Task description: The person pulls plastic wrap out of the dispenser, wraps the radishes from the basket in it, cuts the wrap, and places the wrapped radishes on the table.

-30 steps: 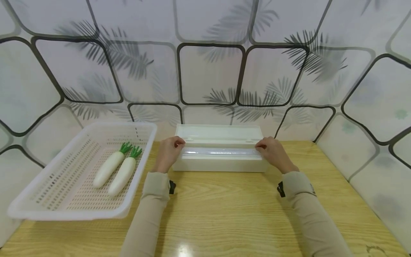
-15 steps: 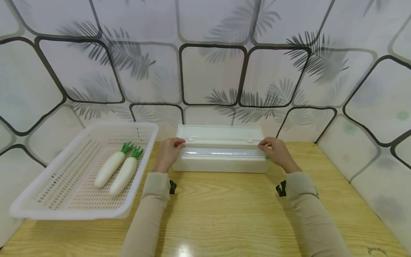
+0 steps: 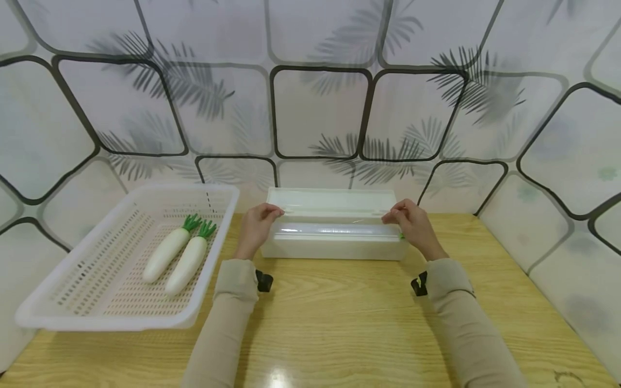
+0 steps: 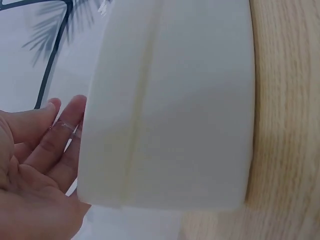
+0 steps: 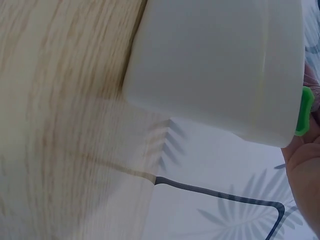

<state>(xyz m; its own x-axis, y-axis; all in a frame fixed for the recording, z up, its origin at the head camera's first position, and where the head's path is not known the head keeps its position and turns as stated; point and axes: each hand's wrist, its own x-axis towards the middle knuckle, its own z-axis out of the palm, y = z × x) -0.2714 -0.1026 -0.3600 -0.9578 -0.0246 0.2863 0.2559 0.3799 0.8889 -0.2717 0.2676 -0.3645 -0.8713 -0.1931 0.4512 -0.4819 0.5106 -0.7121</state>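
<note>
Clear plastic film (image 3: 335,229) ran sideways along its white oblong box (image 3: 332,250), left hand (image 3: 255,227) and right hand (image 3: 415,226) pinching either end.

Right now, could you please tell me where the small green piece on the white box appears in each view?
Head: the green piece is right of centre, a speck at the right end of the white box, beside the right hand.
Left wrist: not in this picture.
Right wrist: the green piece is near the right edge, about mid-height.
Shared landmark: the white box, visible in all three views.
</note>
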